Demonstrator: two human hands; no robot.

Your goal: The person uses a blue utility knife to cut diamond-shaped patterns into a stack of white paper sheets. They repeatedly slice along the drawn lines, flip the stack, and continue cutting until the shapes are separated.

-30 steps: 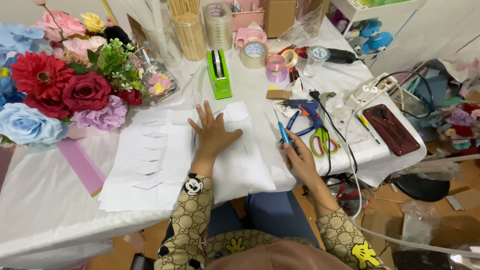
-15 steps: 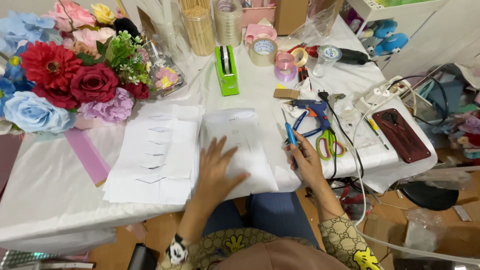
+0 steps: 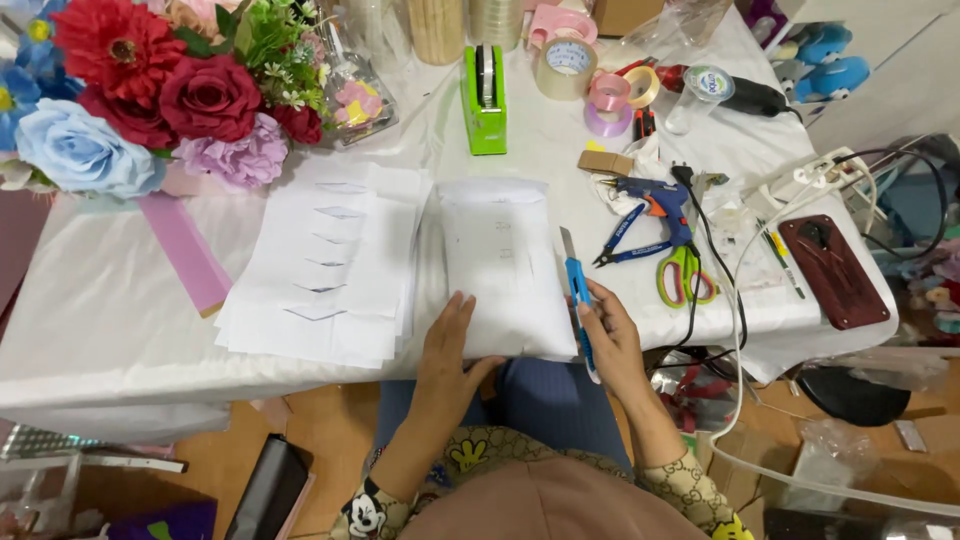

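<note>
My left hand (image 3: 447, 357) rests flat on the near edge of a folded white paper stack (image 3: 500, 262) at the table's front. My right hand (image 3: 612, 340) grips a blue utility knife (image 3: 577, 297) along the stack's right edge, its blade pointing away from me. To the left lies a second pile of white sheets (image 3: 325, 262) with small diamond-shaped cuts.
Artificial flowers (image 3: 150, 95) fill the back left, with a pink strip (image 3: 182, 250) below them. A green tape dispenser (image 3: 484, 100), tape rolls (image 3: 566, 68), blue glue gun (image 3: 652, 197), pliers, green scissors (image 3: 683, 275), dark red case (image 3: 832, 270) and power strip (image 3: 810, 178) crowd the right.
My left hand slid from the middle of the paper stack back to its near edge. My right hand kept the knife at the right edge. The view shifted closer.
</note>
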